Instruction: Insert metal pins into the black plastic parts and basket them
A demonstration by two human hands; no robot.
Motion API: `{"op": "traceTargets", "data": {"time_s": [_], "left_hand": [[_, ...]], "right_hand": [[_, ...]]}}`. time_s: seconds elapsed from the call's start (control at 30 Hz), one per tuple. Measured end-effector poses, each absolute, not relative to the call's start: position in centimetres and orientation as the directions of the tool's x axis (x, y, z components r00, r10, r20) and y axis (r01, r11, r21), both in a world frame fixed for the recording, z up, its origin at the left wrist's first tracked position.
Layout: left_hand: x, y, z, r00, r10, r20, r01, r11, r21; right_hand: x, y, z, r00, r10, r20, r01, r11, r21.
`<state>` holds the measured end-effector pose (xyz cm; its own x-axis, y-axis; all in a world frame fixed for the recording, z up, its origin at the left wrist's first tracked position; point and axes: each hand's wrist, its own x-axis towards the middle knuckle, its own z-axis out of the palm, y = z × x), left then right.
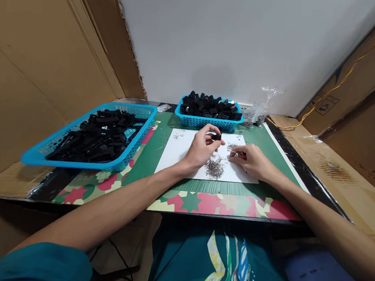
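Note:
My left hand (201, 148) is raised over the white sheet (172, 152), closed in a pinch on a small black block (217, 137). Just to its right, my right hand (250, 159) is closed low over the sheet, thumb and fingertips together on a thin, light-coloured sliver (233, 151) too small to name. Between and below the hands lies a loose pile of tiny metallic pieces (214, 167). A smaller pile of similar pieces (231, 146) sits near the right fingertips, and a thin scatter (178, 135) lies at the sheet's far left corner.
A blue basket (210, 122) heaped with small black blocks stands behind the sheet. To the left is a larger blue basket (118, 164) of long black parts. Clear plastic bags (255, 113) lie at the back right. Cardboard (38, 61) walls both sides; a yellow cable (332, 88) hangs right.

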<state>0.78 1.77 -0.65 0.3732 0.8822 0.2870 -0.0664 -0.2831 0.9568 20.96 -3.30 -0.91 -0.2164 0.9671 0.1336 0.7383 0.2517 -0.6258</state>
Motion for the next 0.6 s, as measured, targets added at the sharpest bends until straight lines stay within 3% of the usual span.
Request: {"op": "traceTargets", "data": {"time_s": [0.27, 0.6], "left_hand": [[1.14, 1.83, -0.52, 0.408, 0.869, 0.281, -0.065, -0.28, 0.958], [1.06, 2.29, -1.1, 0.472, 0.845, 0.25, -0.095, -0.233, 0.968]], "right_hand": [[21.99, -3.23, -0.49, -0.205, 0.966, 0.157, 0.684, 0.256, -0.683], [21.44, -2.82, -0.97, -0.25, 0.958, 0.142, 0.724, 0.283, -0.63]]}}
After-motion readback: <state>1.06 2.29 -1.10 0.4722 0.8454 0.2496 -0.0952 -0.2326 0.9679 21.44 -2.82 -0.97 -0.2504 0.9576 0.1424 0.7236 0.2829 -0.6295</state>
